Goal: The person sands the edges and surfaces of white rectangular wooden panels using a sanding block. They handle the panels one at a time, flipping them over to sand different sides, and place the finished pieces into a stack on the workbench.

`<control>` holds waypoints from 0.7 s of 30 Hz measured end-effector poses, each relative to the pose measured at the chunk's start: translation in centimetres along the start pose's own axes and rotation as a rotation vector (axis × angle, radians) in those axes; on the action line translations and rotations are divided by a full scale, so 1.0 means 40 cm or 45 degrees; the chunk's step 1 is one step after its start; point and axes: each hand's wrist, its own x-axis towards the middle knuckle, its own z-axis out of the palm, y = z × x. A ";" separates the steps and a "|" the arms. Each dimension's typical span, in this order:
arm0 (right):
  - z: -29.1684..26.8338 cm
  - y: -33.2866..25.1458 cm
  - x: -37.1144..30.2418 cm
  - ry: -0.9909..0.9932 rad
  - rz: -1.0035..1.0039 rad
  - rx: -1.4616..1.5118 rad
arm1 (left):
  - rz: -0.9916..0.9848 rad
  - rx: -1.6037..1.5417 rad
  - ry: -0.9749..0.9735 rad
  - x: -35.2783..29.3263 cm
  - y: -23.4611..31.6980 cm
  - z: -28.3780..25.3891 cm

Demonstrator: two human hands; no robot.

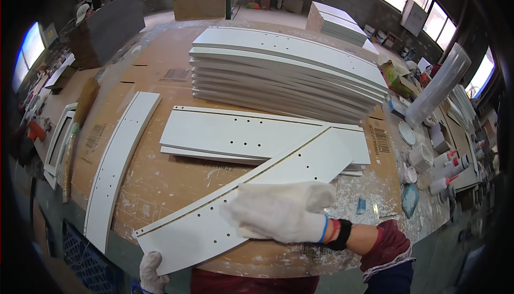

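Observation:
A long white board (pixel 273 181) with a groove along its far edge and several drilled holes lies slantwise in front of me. Its far end rests over a low stack of similar boards (pixel 209 128). My left hand (pixel 152 273), in a white knit glove, is closed round the board's near left corner; its thumb shows on top. On the board's middle presses my right hand (pixel 284 223), gloved too, over a bunched white cloth (pixel 300 193). The cloth juts out on the hand's far side. Motion blurs the fingertips, and the cloth's underside is hidden.
A tall stack of white boards (pixel 289 74) stands behind on the cardboard-covered table (pixel 144 181). One narrow board (pixel 120 165) lies at left, beside a straw broom (pixel 80 117). Glue bottles (pixel 443 182) and a clear plastic roll (pixel 439 85) are at right. A person (pixel 83 13) is far left.

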 end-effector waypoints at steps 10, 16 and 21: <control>-0.141 0.233 -0.102 -0.392 0.705 -0.847 | 0.129 0.291 0.285 -0.035 -0.044 -0.039; -0.152 0.290 -0.149 -0.094 0.956 -1.075 | 0.170 0.240 0.259 -0.021 -0.069 -0.047; 0.087 -0.028 -0.047 -0.299 0.168 -0.401 | 0.089 0.199 0.223 -0.037 -0.046 0.005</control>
